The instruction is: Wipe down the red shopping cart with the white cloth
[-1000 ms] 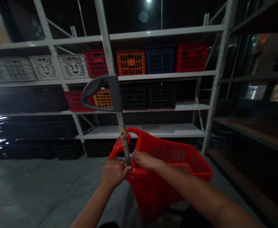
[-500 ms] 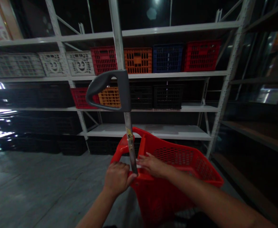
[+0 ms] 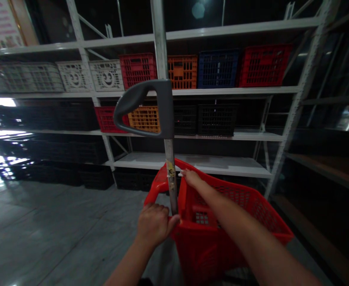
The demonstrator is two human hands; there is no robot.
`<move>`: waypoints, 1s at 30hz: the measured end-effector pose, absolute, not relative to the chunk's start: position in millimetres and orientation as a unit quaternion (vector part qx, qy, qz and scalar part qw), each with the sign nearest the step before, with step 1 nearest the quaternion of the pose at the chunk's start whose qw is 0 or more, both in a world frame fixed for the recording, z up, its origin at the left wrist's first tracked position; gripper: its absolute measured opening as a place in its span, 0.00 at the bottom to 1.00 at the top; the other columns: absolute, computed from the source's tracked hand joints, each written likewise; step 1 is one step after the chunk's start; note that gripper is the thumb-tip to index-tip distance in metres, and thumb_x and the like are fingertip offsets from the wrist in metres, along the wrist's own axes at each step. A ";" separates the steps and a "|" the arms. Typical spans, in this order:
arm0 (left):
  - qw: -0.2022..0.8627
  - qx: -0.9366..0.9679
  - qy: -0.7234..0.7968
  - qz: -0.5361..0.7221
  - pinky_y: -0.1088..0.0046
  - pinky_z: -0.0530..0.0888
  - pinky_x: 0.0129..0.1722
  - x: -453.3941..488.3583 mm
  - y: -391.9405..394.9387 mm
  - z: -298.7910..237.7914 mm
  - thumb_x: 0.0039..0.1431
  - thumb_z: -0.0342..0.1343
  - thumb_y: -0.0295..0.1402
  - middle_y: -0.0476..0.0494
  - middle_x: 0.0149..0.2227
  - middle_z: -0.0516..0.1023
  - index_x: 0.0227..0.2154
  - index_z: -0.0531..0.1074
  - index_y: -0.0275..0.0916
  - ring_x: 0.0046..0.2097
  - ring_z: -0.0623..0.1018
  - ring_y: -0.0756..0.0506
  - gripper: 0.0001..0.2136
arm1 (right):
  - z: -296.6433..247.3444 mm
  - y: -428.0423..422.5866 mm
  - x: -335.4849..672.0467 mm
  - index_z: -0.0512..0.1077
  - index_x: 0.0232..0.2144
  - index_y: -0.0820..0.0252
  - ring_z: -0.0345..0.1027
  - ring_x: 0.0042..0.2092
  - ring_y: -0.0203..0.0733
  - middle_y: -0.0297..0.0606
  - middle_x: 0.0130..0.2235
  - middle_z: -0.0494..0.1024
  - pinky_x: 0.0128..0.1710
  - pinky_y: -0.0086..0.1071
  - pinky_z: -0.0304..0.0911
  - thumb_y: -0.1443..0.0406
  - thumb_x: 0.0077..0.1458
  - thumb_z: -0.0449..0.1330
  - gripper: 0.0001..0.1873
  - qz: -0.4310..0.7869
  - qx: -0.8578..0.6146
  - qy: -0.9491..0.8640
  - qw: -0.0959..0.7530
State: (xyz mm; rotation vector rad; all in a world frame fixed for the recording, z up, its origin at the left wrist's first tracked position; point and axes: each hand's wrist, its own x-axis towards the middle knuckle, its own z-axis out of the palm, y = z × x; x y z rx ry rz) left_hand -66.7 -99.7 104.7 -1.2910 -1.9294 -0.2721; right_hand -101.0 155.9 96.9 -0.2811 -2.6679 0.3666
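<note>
A red plastic shopping basket (image 3: pixel 245 222) stands on the floor right in front of me. From its near rim a metal pole rises to a grey pull handle (image 3: pixel 150 109). My left hand (image 3: pixel 155 224) is closed on the near rim at the foot of the pole. My right hand (image 3: pixel 190 177) reaches forward over the basket and its fingers close on the red carry handle (image 3: pixel 162 180), right beside the pole.
White metal shelving (image 3: pixel 222 90) spans the wall ahead. It holds white, red, orange, blue and black crates, such as a blue crate (image 3: pixel 217 68). Darker shelving (image 3: pixel 326 167) runs along the right. The grey floor (image 3: pixel 43 238) stretches to my left.
My right hand has left the near rim and reached up and forward to the red carry handle. The view has drawn closer to the shelving. My left hand stays on the rim.
</note>
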 end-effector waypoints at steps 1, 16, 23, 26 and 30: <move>0.389 -0.500 -0.767 -0.102 0.66 0.63 0.30 -66.0 -98.6 105.8 0.58 0.38 0.50 0.43 0.18 0.73 0.16 0.70 0.39 0.24 0.72 0.44 0.26 | 92.2 149.0 -93.3 0.73 0.42 0.57 0.70 0.46 0.43 0.40 0.46 0.75 0.46 0.32 0.61 0.67 0.58 0.50 0.14 0.137 -0.094 -0.964 0.208; 0.360 -0.481 -0.796 -0.071 0.67 0.63 0.30 -69.4 -83.8 111.1 0.60 0.35 0.46 0.41 0.22 0.77 0.19 0.74 0.38 0.27 0.75 0.44 0.28 | 53.4 35.6 65.3 0.67 0.51 0.56 0.65 0.52 0.38 0.39 0.51 0.71 0.55 0.39 0.55 0.70 0.58 0.49 0.19 0.222 -0.007 -0.884 0.410; 0.365 -0.477 -0.797 -0.061 0.67 0.64 0.29 -75.7 -83.2 110.7 0.60 0.33 0.47 0.41 0.22 0.77 0.19 0.74 0.37 0.27 0.75 0.43 0.29 | 6.0 89.6 134.5 0.70 0.46 0.54 0.70 0.45 0.42 0.38 0.43 0.77 0.58 0.57 0.37 0.70 0.58 0.49 0.17 0.120 -0.173 -0.879 0.429; 0.368 -0.473 -0.798 -0.058 0.67 0.64 0.28 -75.3 -81.1 110.4 0.60 0.33 0.46 0.39 0.22 0.77 0.19 0.74 0.36 0.27 0.75 0.43 0.29 | 10.8 76.1 118.1 0.70 0.47 0.59 0.69 0.47 0.43 0.42 0.46 0.76 0.56 0.49 0.52 0.70 0.58 0.47 0.18 0.142 -0.163 -0.875 0.434; 0.366 -0.475 -0.798 -0.055 0.67 0.64 0.28 -74.0 -79.2 111.0 0.60 0.31 0.46 0.39 0.22 0.77 0.19 0.74 0.36 0.27 0.75 0.42 0.30 | 40.0 28.7 56.9 0.69 0.50 0.60 0.66 0.51 0.40 0.42 0.49 0.73 0.52 0.37 0.60 0.70 0.59 0.45 0.20 0.182 -0.103 -0.870 0.446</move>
